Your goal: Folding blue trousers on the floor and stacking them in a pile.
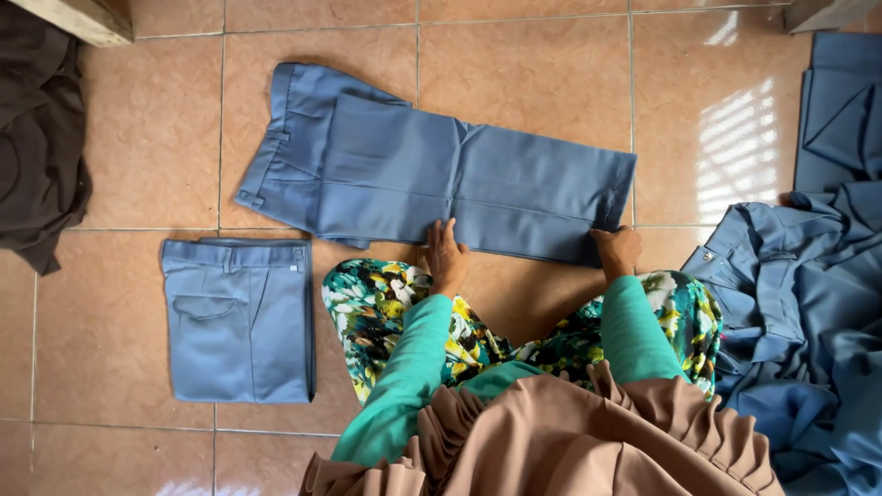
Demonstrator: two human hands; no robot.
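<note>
on the tiled floor (542, 55) in front of my knees lie the blue trousers (441, 179), smooth woven cloth with a pressed crease, folded leg over leg into a long flat strip. their long axis runs left to right, dipping a little toward the right; the waistband with its belt loops points left, the hem end right. my left hand (447, 257) lies flat with fingers spread on the near edge, about midway along, pressing and gripping nothing. my right hand (617, 250) is at the near corner of the hem end, fingers curled on the cloth; whether it pinches the fabric i cannot tell. to my left, apart from the strip, lies a folded pair (239, 320) of the same blue, a neat rectangle with the back pocket up and its waistband away from me. a heap of blue garments (808, 303) is rumpled at my right, and dark brown cloth (37, 129) lies at the far left.
</note>
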